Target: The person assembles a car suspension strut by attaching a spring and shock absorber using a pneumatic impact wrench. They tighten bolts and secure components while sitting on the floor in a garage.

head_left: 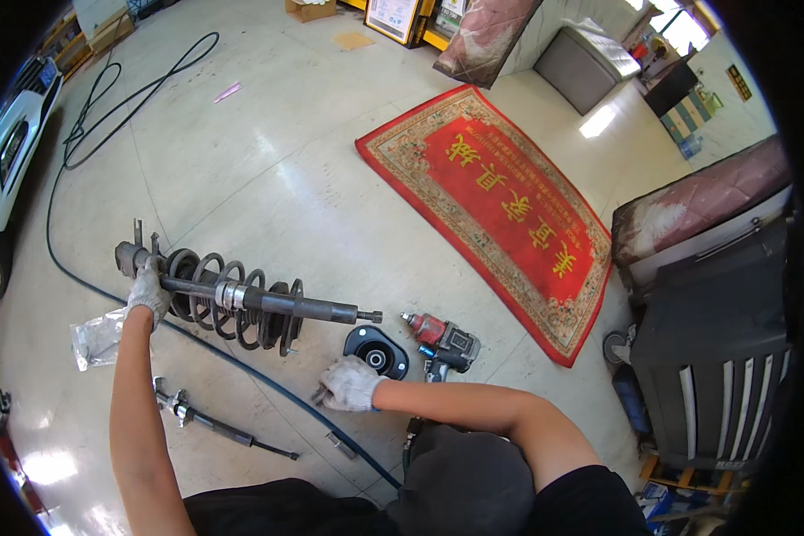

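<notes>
Gloves cover both hands in the head view, which looks down on a pale tiled workshop floor (pixel 268 170). The left hand (pixel 147 293) is wrapped around the thick end of a shock absorber (pixel 259 302), holding it off the floor roughly level, its thin rod pointing to the person's right. A dark coil spring (pixel 232 304) sits around the middle of the shock absorber, with the coils hanging a little below the tube. The right hand (pixel 350 384) is low near the floor, fingers curled around a small metal part (pixel 319 394); the part is too small to identify, and it may be a socket or a bolt. Just beyond that hand lies a round black mount (pixel 377 353) with a hole in its centre, and beside it, further right, a red and grey impact wrench (pixel 442 339) rests on the tiles. A dark hose (pixel 241 371) runs across the floor under the spring and on towards the person's knees. Nearer the left forearm a second, slimmer shock absorber (pixel 214 424) lies flat, with a clear plastic bag (pixel 96 338) just to its left. A red rug (pixel 500 205) is spread well beyond the tools, a black tool chest (pixel 715 348) stands at the right, and a white car (pixel 9 152) sits at the left edge.
</notes>
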A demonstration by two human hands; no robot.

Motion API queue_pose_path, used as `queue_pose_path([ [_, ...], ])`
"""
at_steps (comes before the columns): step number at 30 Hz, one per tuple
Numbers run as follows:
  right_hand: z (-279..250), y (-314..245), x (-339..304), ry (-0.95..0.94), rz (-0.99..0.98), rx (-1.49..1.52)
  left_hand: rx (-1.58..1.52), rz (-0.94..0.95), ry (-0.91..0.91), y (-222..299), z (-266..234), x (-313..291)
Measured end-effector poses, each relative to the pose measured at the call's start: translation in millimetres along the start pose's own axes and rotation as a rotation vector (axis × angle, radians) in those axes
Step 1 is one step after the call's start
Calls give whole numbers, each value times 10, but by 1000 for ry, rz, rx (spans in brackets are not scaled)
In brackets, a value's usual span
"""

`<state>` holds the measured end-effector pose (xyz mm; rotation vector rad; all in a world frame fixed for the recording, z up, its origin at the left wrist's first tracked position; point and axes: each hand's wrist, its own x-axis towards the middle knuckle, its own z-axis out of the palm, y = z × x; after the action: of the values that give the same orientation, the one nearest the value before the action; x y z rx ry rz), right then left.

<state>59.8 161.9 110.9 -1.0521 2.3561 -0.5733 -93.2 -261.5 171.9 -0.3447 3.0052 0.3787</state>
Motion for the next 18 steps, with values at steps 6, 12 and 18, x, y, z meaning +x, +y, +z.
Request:
queue_pose_path([
  [6,-572,340,-967,462,433,593,1,12,21,-58,-63,-32],
  [12,-796,659,-1108,914,634,1309,-60,99,19,-121,41,6],
  [18,-1074,541,-1025,727,714,1324,-82,55,47,-308,223,110],
])
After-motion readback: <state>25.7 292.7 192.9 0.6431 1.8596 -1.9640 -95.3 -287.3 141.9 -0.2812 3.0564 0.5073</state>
